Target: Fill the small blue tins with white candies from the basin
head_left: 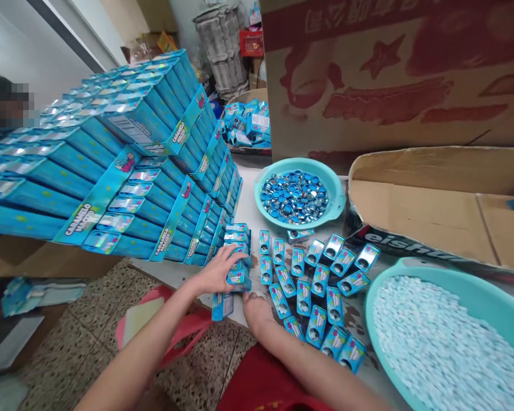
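Observation:
My left hand (216,270) lies across a row of small blue candy boxes (236,228) near the table's front edge, its fingers wrapped over the nearer ones. My right hand (257,311) is curled low at the near end of that row; what its fingertips hold, if anything, is hidden. A single blue box (222,306) lies by the edge, below my left hand. To the right, many small blue tins (303,297) with round holes in their tops are spread over the white table (251,188).
A tall stack of packed blue cartons (171,240) rises at the left. Behind the tins stands a turquoise basin (334,211) of blue and silver caps. A second basin (370,308) holds pale blue candies. An open cardboard tray (411,211) lies at right; a red stool (197,325) stands below.

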